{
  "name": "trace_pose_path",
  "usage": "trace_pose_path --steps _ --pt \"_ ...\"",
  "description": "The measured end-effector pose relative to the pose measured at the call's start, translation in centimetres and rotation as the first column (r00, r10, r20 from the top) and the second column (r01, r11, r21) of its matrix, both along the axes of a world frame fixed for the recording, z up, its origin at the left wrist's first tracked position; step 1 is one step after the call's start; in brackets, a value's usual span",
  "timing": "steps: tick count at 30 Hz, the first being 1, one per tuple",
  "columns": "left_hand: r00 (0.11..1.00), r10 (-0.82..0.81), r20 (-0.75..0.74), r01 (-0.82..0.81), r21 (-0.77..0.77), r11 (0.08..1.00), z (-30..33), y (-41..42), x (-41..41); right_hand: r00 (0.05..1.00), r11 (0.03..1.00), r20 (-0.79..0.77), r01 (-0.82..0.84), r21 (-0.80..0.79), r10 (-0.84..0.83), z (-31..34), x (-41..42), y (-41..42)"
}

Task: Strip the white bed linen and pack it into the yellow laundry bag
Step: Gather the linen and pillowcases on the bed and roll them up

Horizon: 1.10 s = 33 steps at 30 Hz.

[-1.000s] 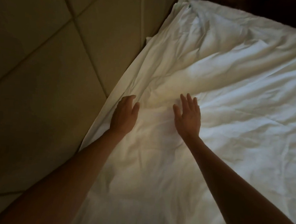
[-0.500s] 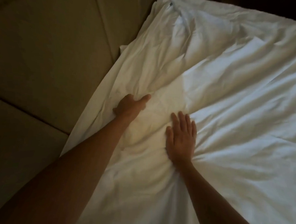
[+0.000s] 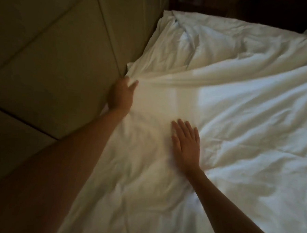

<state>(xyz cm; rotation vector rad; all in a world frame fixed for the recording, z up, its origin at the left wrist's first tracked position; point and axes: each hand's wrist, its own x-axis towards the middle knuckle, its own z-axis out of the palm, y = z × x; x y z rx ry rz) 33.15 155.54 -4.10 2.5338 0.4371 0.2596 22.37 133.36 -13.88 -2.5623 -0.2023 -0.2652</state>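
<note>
Left hand (image 3: 121,95) now bunches linen (image 3: 238,120) taut.

Dim frame overall, white bed linen (image 3: 238,120) is the only bright area, with cooler light falling on its right side. Padded wall (image 3: 54,57) at left sits in murky shadow. Soft focus throughout, wide-angle bending near edges.
</note>
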Motion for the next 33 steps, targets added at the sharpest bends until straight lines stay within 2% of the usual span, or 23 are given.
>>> trace_pose_path --steps 2,4,5,7,10,14,16,19,21,24,27,28,30,32,33 --pt "0.995 -0.012 0.095 -0.006 0.179 0.984 3.5 2.1 1.6 0.997 0.999 -0.074 -0.009 0.048 0.012 2.5 1.3 1.8" --pt "0.991 -0.061 0.116 0.02 0.324 0.946 4.0 2.9 2.1 0.987 0.998 -0.154 -0.049 0.031 0.053 3.6 2.5 3.6" --pt "0.991 -0.084 0.105 0.042 0.351 0.935 3.2 3.1 2.0 0.976 0.996 -0.201 -0.085 0.002 0.084 3.4 2.9 4.4" --pt "0.988 -0.132 0.084 0.096 0.346 0.933 0.7 3.4 1.7 0.959 0.984 -0.26 -0.147 -0.099 0.117 2.0 3.4 5.4" --pt "0.98 -0.19 0.057 0.163 0.319 0.934 -3.0 4.5 2.0 0.983 0.962 -0.16 -0.123 -0.242 0.085 -0.9 3.7 5.7" --pt "0.981 -0.19 -0.027 0.185 0.406 0.895 -6.6 4.4 2.8 0.996 0.967 -0.058 -0.078 -0.244 0.066 -3.2 4.4 6.0" --pt "0.984 -0.173 -0.041 0.176 0.343 0.923 -7.8 4.3 2.9 0.995 0.965 -0.06 -0.088 -0.247 0.075 -3.7 4.6 6.2" --pt "0.997 -0.069 -0.032 0.074 0.198 0.977 -8.3 3.4 2.5 0.995 0.963 -0.061 -0.089 -0.255 0.076 -4.1 4.8 6.0" --pt "0.999 -0.045 -0.009 0.046 0.194 0.98 -8.2 2.5 1.5 0.995 0.964 -0.06 -0.088 -0.252 0.075 -4.1 5.1 5.8" --pt "0.988 -0.149 0.025 0.135 0.3 0.944 -8.7 2.1 -1.8 0.994 0.957 -0.083 -0.095 -0.273 0.075 -3.9 5.1 5.8" --pt "0.941 -0.327 0.092 0.302 0.215 0.929 -9.9 2.3 -7.1 0.989 0.947 -0.127 -0.115 -0.3 0.08 -3.6 5.4 5.7" --pt "0.916 -0.396 0.061 0.381 0.176 0.908 -10.3 2.2 -9.2 0.982 0.94 -0.166 -0.141 -0.311 0.093 -3.3 5.6 5.6" --pt "0.854 -0.507 -0.115 0.52 0.15 0.841 -10.7 2.5 -13.1 0.955 0.922 -0.267 -0.215 -0.323 0.129 -2.7 5.9 5.2" --pt "0.816 -0.491 -0.304 0.557 0.189 0.809 -11.1 3.5 -15.7 0.936 0.909 -0.315 -0.264 -0.322 0.16 -1.9 5.5 4.9" --pt "0.826 -0.44 -0.353 0.53 0.218 0.819 -11.1 4.2 -16.6 0.933 0.911 -0.319 -0.27 -0.311 0.168 -1.5 4.8 4.9"
